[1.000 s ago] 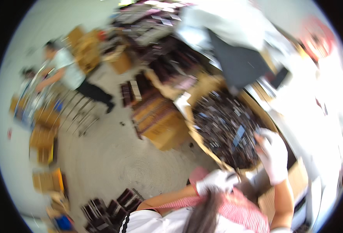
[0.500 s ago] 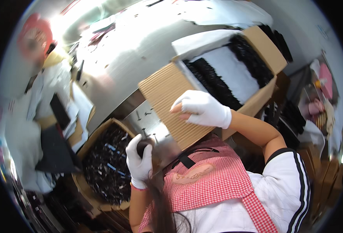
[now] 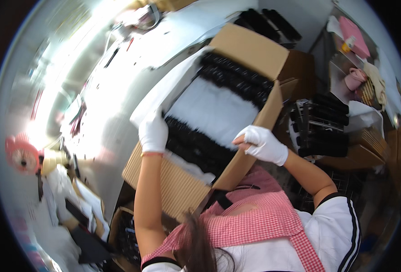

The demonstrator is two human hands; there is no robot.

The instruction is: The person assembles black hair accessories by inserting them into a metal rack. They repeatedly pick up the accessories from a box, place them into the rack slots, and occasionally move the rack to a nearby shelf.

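An open cardboard box (image 3: 250,54) lies on the white table in front of me, its flaps folded out. Rows of small black parts (image 3: 196,140) fill its near and far ends, with a white sheet (image 3: 214,111) over the middle. My left hand (image 3: 153,132), in a white glove, rests on the box's left edge beside the near row of black parts. My right hand (image 3: 259,143), also gloved, has its fingers closed around the edge of the box's right flap (image 3: 248,156).
A white table (image 3: 119,86) carries the box. Stacked black trays (image 3: 320,124) stand to the right, with brown boxes (image 3: 359,149) behind them. A lower cardboard box of black parts (image 3: 125,231) sits at my left. A pink round object (image 3: 21,154) is at far left.
The view swung from a floor box of black parts to the table box. My left hand moved up onto the box's left edge; my right hand shifted from the near flap to the right flap.
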